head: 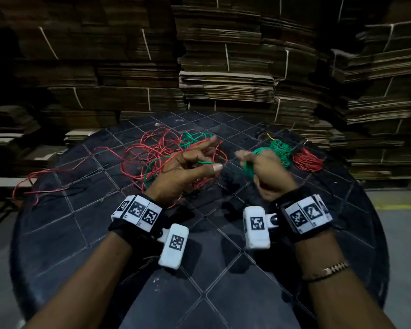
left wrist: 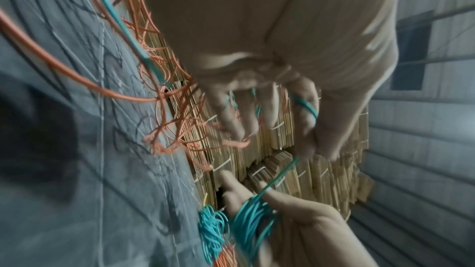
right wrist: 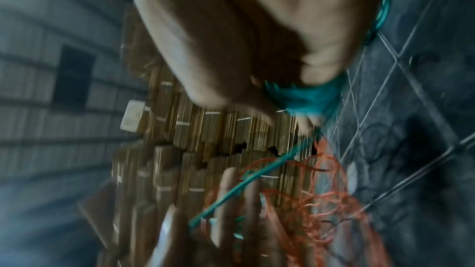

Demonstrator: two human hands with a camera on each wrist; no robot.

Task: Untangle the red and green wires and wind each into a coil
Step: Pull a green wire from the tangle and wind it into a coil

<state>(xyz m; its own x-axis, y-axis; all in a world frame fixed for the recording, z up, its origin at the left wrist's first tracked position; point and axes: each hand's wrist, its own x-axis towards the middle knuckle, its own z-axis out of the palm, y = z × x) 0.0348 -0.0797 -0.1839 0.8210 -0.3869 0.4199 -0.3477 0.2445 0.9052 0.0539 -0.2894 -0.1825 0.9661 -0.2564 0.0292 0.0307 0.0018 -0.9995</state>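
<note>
Snagging worries me: my left hand (head: 188,167) pinches green wire (head: 208,163) feeding the coil (head: 249,168) gripped in my right hand (head: 266,172); red wire (head: 152,150) could drag along.

Loose wire tangle (head: 166,153) at table (head: 86,233) centre-left; two wound coils (head: 294,155) far right; cardboard stacks (head: 223,67) behind.

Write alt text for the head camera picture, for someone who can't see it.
A right hand grips a green wire coil while the left hand feeds it green wire from a red-and-green tangle on a dark table. Two finished coils lie beyond.
</note>
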